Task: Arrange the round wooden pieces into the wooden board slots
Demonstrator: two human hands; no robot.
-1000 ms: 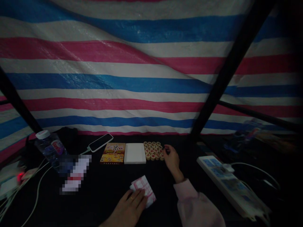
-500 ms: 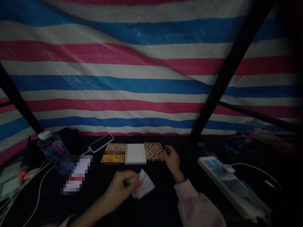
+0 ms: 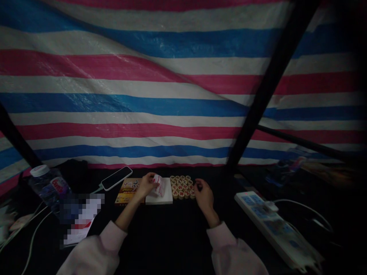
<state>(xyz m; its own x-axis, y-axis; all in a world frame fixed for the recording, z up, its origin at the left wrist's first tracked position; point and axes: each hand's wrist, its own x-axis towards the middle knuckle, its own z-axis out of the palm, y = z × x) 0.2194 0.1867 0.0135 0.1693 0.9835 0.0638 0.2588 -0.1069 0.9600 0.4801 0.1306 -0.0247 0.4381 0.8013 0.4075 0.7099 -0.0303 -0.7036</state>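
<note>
Beyond the far edge of the black desk (image 3: 166,240), a striped plastic sheet (image 3: 149,88) — blue, white and pinkish red — hangs creased, with dull glints. Dark posts (image 3: 266,88) slant up near that edge; the light is dim — blackest towards the right.
</note>
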